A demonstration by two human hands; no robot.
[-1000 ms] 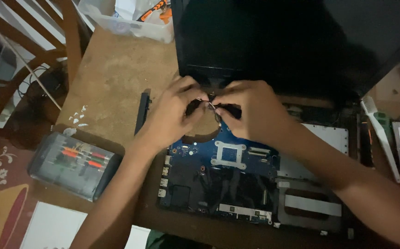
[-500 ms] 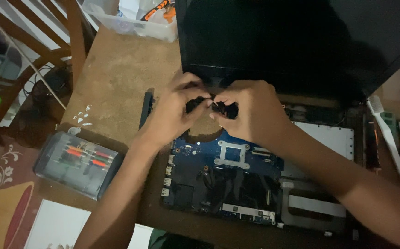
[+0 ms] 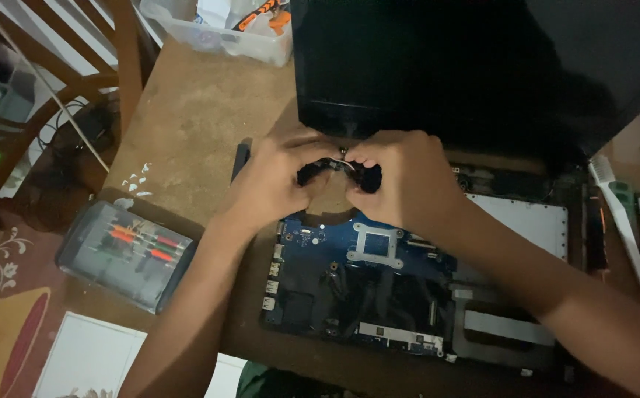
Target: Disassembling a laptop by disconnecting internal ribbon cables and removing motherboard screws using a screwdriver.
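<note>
Dim room, worn brown wooden table (image 3: 187, 125) under the head camera; patterned red rug (image 3: 3, 295) on the floor at left, wooden chair frame (image 3: 77, 44) beyond the table edge. I see an opened dark laptop chassis (image 3: 423, 295) lying flat, its black screen (image 3: 467, 66) tilted up at the far side. Inside it, a blue circuit board (image 3: 349, 243) with a silver square bracket (image 3: 377, 245); the lower half of the board is dark and hard to read. Left hand (image 3: 275, 184) and right hand (image 3: 401, 180) meet just above the board's top edge, fingers curled tight together on a small black part (image 3: 334, 171) with a glint of metal at its top. The part sits between both hands, near the screen hinge, mostly hidden by the fingers; I cannot tell its full shape. Left of the laptop, a clear plastic case of red-handled screwdrivers (image 3: 124, 254) rests at the table edge. A clear plastic bin (image 3: 224, 37) stands at the far end.
</note>
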